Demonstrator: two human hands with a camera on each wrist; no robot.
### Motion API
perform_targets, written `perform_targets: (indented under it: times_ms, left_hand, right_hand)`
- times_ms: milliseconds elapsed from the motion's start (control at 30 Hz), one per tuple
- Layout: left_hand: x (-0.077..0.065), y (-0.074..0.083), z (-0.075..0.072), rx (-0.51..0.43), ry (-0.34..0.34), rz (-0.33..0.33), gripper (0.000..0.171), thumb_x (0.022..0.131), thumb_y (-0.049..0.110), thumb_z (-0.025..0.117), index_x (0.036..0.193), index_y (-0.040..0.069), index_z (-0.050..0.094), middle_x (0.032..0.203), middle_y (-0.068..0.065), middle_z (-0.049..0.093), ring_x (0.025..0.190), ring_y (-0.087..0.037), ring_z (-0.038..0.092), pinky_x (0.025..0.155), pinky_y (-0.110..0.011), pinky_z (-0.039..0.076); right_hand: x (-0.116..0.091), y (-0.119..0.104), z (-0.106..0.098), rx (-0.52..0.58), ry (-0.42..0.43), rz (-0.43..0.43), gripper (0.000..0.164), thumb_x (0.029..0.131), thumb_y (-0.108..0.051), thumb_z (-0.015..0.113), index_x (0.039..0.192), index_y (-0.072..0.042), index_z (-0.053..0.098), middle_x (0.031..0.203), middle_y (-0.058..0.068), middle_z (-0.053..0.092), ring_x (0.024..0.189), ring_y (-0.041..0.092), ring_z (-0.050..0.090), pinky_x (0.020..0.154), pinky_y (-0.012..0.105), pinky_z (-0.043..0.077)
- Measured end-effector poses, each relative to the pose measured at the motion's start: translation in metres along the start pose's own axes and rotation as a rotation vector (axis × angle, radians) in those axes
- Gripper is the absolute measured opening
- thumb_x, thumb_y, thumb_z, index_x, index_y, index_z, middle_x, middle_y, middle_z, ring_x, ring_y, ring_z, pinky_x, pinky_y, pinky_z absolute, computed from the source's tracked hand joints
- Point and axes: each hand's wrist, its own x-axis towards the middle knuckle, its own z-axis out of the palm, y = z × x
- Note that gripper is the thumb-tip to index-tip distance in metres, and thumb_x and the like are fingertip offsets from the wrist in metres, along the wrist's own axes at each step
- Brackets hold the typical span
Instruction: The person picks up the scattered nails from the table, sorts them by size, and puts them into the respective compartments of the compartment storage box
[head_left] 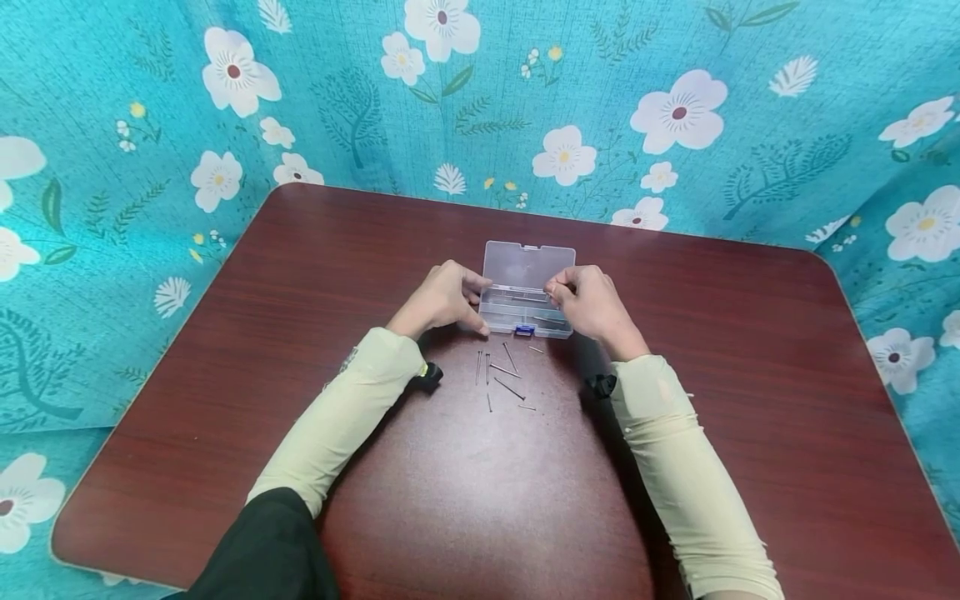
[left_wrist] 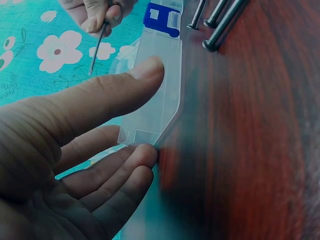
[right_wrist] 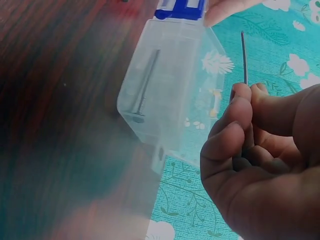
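Observation:
A clear plastic box (head_left: 495,321) with a blue latch (head_left: 524,331) stands on the table, its lid (head_left: 521,263) raised at the back. Against the box's left end, my left hand (head_left: 444,298) holds it, thumb (left_wrist: 147,70) at the front and fingers at the side. My right hand (head_left: 592,304) is over the box's right part and pinches a nail (right_wrist: 244,57) between thumb and fingertips. One nail (right_wrist: 148,82) lies inside the front compartment, seen through the wall. Several loose nails (head_left: 510,389) of differing lengths lie in front of the box.
The dark red-brown wooden table (head_left: 337,258) has rounded corners. Behind it hangs a blue flowered curtain (head_left: 495,100). Dark wrist straps (head_left: 602,385) sit at the ends of both pale sleeves (head_left: 682,450).

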Motion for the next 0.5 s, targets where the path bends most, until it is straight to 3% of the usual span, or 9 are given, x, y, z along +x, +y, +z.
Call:
perform_targets:
  times_ms: [233,500]
  left_hand:
    - [0.000,-0.001,0.000,0.001,0.007,0.008,0.077,0.052,0.011,0.102,0.124,0.011,0.074,0.105,-0.005,0.074,0.089,-0.013,0.067,0.087,-0.030,0.052]
    - [0.001,-0.002,0.001,-0.007,-0.001,0.000,0.076,0.053,0.011,0.102,0.124,0.011,0.073,0.106,-0.004,0.074,0.089,-0.013,0.066,0.086,-0.030,0.052]
  right_hand:
    - [0.004,0.002,0.006,-0.072,0.032,0.000,0.022,0.104,-0.014,0.056,0.098,0.001,0.071,0.087,0.010,0.064,0.071,0.024,0.050,0.067,0.038,0.043]
    - [0.007,0.004,0.013,-0.198,0.054,-0.042,0.018,0.102,-0.011,0.057,0.099,-0.001,0.072,0.087,0.010,0.065,0.078,0.026,0.054,0.078,0.041,0.047]
